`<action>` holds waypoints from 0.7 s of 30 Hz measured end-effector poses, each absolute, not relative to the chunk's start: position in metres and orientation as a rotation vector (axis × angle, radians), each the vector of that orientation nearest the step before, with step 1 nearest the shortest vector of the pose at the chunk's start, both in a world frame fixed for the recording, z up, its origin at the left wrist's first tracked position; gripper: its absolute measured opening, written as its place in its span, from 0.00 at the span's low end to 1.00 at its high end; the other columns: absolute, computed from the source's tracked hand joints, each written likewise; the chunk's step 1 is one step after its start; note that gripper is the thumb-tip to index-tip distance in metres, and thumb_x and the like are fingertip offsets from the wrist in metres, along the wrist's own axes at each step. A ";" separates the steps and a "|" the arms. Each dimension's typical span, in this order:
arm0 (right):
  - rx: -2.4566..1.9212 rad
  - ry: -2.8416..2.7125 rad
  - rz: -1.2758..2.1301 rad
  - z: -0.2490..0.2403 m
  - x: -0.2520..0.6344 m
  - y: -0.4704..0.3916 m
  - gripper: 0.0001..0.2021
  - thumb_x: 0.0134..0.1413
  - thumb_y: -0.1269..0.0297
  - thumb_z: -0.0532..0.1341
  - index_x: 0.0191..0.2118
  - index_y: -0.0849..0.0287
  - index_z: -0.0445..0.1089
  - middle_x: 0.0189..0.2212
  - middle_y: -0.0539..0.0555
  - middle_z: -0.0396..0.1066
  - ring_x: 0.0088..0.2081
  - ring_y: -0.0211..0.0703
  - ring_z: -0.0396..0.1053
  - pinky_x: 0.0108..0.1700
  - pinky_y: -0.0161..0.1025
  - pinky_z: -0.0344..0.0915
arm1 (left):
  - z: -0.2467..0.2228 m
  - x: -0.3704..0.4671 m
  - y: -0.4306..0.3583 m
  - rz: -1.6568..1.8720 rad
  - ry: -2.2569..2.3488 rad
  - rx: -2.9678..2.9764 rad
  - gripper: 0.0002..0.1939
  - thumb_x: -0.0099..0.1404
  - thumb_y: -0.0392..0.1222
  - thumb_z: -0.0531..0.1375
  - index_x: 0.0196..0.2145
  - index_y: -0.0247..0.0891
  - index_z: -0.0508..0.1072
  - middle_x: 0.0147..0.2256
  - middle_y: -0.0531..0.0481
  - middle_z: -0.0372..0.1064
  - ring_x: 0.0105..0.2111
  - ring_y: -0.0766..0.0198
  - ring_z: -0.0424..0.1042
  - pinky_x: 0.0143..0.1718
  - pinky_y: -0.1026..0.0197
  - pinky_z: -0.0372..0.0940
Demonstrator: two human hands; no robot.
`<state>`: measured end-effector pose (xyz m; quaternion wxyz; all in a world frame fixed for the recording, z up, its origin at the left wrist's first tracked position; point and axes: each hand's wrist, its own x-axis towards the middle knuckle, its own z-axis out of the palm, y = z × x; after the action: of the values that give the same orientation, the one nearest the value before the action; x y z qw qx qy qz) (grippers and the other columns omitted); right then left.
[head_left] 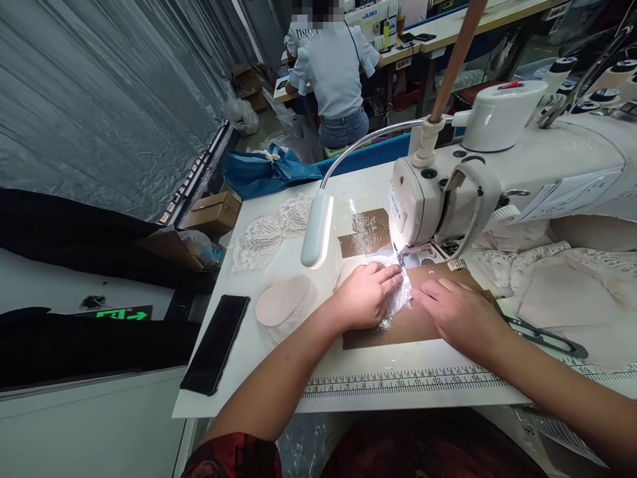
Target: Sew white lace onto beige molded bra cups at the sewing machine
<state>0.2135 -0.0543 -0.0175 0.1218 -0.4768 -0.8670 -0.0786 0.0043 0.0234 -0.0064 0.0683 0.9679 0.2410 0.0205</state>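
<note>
Under the needle of a white sewing machine (413,212) lies a piece of white lace fabric (399,300). My left hand (365,295) rests on this fabric just left of the needle, fingers stretched out and pressing it down. My right hand (455,312) is at the fabric's right edge, thumb and fingertips together there; whether they pinch the edge is too small to tell. Brown board (423,325) covers the machine bed beneath both hands. A lamp (317,229) on a bendable neck stands over the table to the left.
A black phone (215,344), beige pads (283,300) and lace cups (259,242) lie on the left of the table (328,400). Scissors (545,336) and more lace pieces (562,292) are at the right. A ruler strip runs along the front. Another person (331,76) sits beyond.
</note>
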 end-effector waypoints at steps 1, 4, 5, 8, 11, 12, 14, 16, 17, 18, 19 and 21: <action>-1.391 -2.545 -0.240 -0.017 0.213 -0.052 0.15 0.48 0.82 0.55 0.38 0.62 0.75 0.29 0.53 0.71 0.32 0.44 0.64 0.34 0.38 0.56 | -0.007 0.004 0.025 0.060 0.730 2.920 0.29 0.63 0.38 0.54 0.61 0.30 0.64 0.63 0.43 0.59 0.47 0.52 0.64 0.47 0.52 0.63; -1.421 -2.580 -0.294 -0.017 0.212 -0.044 0.15 0.51 0.81 0.55 0.39 0.62 0.75 0.31 0.55 0.74 0.32 0.44 0.66 0.35 0.39 0.58 | -0.006 0.004 0.031 0.051 0.755 2.934 0.28 0.63 0.37 0.53 0.61 0.31 0.64 0.63 0.43 0.59 0.47 0.52 0.64 0.46 0.51 0.62; -1.434 -2.588 -0.307 -0.016 0.212 -0.041 0.15 0.52 0.80 0.54 0.39 0.62 0.75 0.32 0.56 0.74 0.33 0.44 0.66 0.35 0.39 0.58 | -0.006 0.005 0.034 0.042 0.765 2.936 0.28 0.63 0.36 0.52 0.61 0.31 0.64 0.63 0.43 0.59 0.47 0.52 0.64 0.46 0.51 0.62; -1.502 -2.610 -0.302 -0.016 0.209 -0.033 0.16 0.53 0.80 0.53 0.43 0.62 0.75 0.35 0.57 0.75 0.34 0.44 0.68 0.34 0.39 0.59 | -0.004 0.005 0.042 0.000 0.776 2.934 0.29 0.63 0.37 0.53 0.62 0.31 0.63 0.64 0.42 0.58 0.48 0.50 0.63 0.46 0.51 0.62; -1.648 -2.624 -0.225 -0.016 0.206 -0.029 0.20 0.53 0.80 0.54 0.49 0.62 0.73 0.38 0.57 0.75 0.36 0.44 0.70 0.30 0.39 0.59 | -0.004 0.004 0.051 -0.006 0.767 2.943 0.30 0.62 0.36 0.55 0.62 0.31 0.63 0.63 0.41 0.59 0.49 0.50 0.63 0.47 0.51 0.62; -1.698 -2.622 -0.197 -0.017 0.205 -0.028 0.22 0.52 0.81 0.54 0.51 0.61 0.73 0.39 0.56 0.75 0.36 0.44 0.71 0.29 0.38 0.58 | -0.005 0.004 0.053 0.009 0.762 2.950 0.30 0.61 0.36 0.55 0.62 0.31 0.63 0.62 0.41 0.60 0.49 0.49 0.62 0.47 0.51 0.62; -1.756 -2.607 -0.174 -0.018 0.204 -0.027 0.23 0.52 0.81 0.55 0.53 0.60 0.72 0.39 0.55 0.75 0.36 0.44 0.71 0.27 0.38 0.58 | -0.006 0.003 0.055 0.060 0.752 2.965 0.28 0.62 0.35 0.55 0.60 0.31 0.65 0.61 0.39 0.62 0.50 0.49 0.63 0.48 0.51 0.62; -1.754 -2.583 -0.188 -0.020 0.205 -0.027 0.23 0.52 0.80 0.55 0.53 0.59 0.73 0.37 0.55 0.76 0.35 0.45 0.72 0.26 0.38 0.58 | -0.007 0.002 0.053 0.123 0.729 2.967 0.25 0.64 0.35 0.54 0.59 0.32 0.67 0.59 0.38 0.63 0.51 0.50 0.63 0.50 0.50 0.62; -1.737 -2.564 -0.206 -0.020 0.205 -0.027 0.23 0.52 0.80 0.55 0.53 0.59 0.73 0.36 0.54 0.76 0.34 0.44 0.72 0.26 0.39 0.58 | -0.008 0.002 0.051 0.148 0.708 2.962 0.23 0.65 0.35 0.54 0.58 0.33 0.67 0.59 0.39 0.63 0.50 0.51 0.64 0.50 0.50 0.62; -1.718 -2.541 -0.226 -0.021 0.206 -0.027 0.23 0.52 0.79 0.55 0.52 0.58 0.74 0.35 0.54 0.76 0.33 0.44 0.72 0.26 0.39 0.58 | -0.009 0.002 0.049 0.164 0.683 2.953 0.22 0.66 0.35 0.53 0.58 0.33 0.68 0.59 0.39 0.64 0.50 0.52 0.64 0.50 0.50 0.62; -1.694 -2.520 -0.240 -0.021 0.207 -0.027 0.23 0.52 0.79 0.54 0.51 0.58 0.74 0.34 0.54 0.75 0.32 0.44 0.72 0.25 0.38 0.57 | -0.009 0.002 0.048 0.171 0.659 2.942 0.22 0.67 0.34 0.52 0.57 0.34 0.68 0.59 0.40 0.65 0.50 0.52 0.65 0.50 0.50 0.63; -1.653 -2.482 -0.244 -0.023 0.209 -0.027 0.23 0.52 0.79 0.54 0.51 0.58 0.75 0.33 0.54 0.75 0.29 0.42 0.71 0.22 0.38 0.55 | -0.011 0.002 0.045 0.168 0.634 2.920 0.21 0.68 0.34 0.52 0.57 0.35 0.68 0.59 0.41 0.65 0.50 0.53 0.65 0.50 0.50 0.64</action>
<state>0.2088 -0.0266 -0.0225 0.0745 -0.5509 -0.8272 -0.0812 0.0017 0.0451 -0.0109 0.0743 0.9730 0.2114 0.0559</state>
